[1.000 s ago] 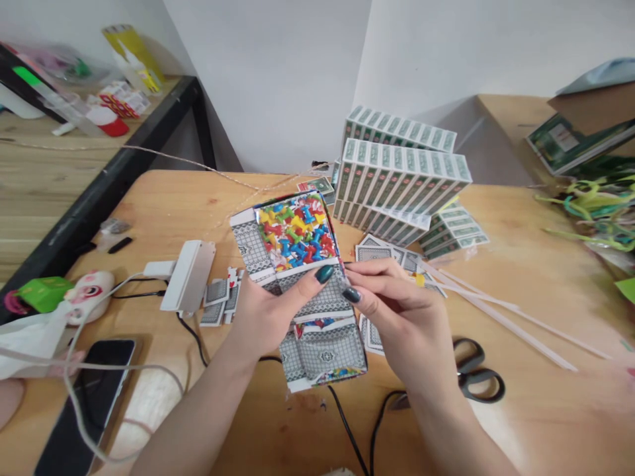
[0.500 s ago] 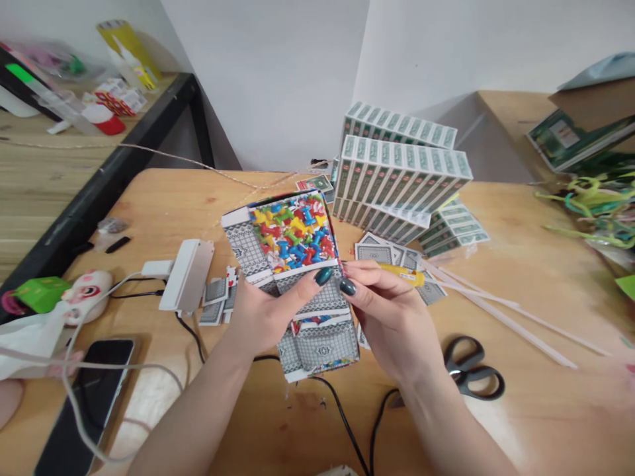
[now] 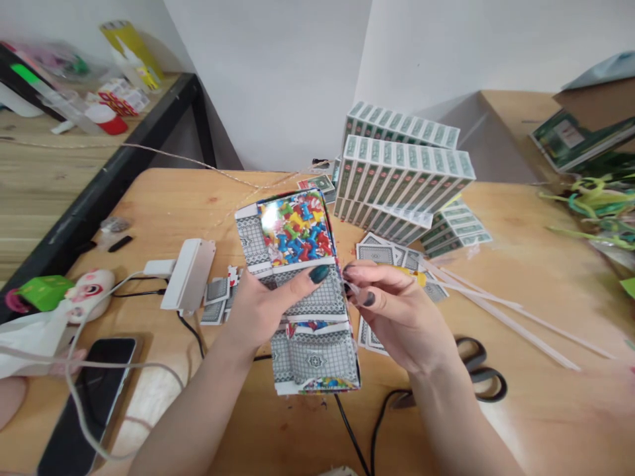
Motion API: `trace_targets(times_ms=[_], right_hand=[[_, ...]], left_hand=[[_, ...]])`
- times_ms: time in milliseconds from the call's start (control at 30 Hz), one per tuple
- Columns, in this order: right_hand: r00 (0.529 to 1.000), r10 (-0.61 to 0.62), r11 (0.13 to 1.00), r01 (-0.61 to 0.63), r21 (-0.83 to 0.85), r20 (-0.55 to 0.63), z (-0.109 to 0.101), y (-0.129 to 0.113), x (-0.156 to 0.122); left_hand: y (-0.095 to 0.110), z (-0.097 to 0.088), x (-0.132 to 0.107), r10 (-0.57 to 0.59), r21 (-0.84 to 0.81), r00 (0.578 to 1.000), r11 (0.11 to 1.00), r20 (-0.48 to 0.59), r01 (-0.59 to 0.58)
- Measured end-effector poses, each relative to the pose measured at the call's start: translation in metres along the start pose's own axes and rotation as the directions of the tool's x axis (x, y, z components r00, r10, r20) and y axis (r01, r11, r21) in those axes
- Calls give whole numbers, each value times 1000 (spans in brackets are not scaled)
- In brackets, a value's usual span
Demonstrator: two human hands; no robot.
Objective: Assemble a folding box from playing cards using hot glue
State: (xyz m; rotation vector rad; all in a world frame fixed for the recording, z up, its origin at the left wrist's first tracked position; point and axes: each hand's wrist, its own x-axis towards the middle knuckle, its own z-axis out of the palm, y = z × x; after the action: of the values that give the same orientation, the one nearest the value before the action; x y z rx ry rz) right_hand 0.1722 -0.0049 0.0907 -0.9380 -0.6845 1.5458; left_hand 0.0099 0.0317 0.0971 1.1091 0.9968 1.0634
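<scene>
My left hand (image 3: 268, 301) is closed around a box-like piece covered with playing cards (image 3: 317, 287), its thumb pressed across the front. The piece shows grey patterned card backs and a glossy panel picturing colourful push pins. At its right edge, my right hand (image 3: 391, 304) pinches with thumb and fingertips; what is between them is too small to make out. Behind those fingers, a yellow object (image 3: 421, 277) shows in part. Loose playing cards (image 3: 376, 253) lie beyond my right hand, and others (image 3: 214, 301) lie left of the piece.
Stacked card boxes (image 3: 407, 172) stand at the back. Pale strips (image 3: 510, 324) and black-handled scissors (image 3: 489, 383) lie to the right. At left are a phone (image 3: 89, 403), a white power strip (image 3: 188, 274) and cables. A black cable (image 3: 380, 423) runs along the front.
The card-covered piece has turned slightly, its lower end coming nearer. My right fingers have shifted and curled into a tighter pinch at its right edge. The left hand keeps its hold.
</scene>
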Motion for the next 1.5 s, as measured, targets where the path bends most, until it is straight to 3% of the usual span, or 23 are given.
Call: trace_targets(times_ms=[167,567,767,967,1167,1333,1500], right_hand=[[975,-223,968,224,-113,26,1,4,-1],[933,-328,932,294,-212,-148,2,-3,-1],[949,-282,955,263,-140,-139,0,-8,2],[971,-201,979,195,-61,-130,-2,-7,2],[967,-201,978,190,-82,-158,2,-9,6],[968,-233,970,224,-94,-93,3,-9,7],[987,-158,987,157,-23,-37,-2,-7,5]], left_hand=[[-1,-1,1,-9,0,999,1000,-44,9],[-6,-3,1,-27,39,1000,999,-15,27],[-10,-5,0,-21,46,997,999,-74,25],[-1,5,-2,-12,-65,997,998,-73,8],[-1,4,-1,-7,20,998,1000,-69,8],[-4,3,0,39,39,997,999,-68,-37],[-2,5,0,50,29,995,998,-91,-47]])
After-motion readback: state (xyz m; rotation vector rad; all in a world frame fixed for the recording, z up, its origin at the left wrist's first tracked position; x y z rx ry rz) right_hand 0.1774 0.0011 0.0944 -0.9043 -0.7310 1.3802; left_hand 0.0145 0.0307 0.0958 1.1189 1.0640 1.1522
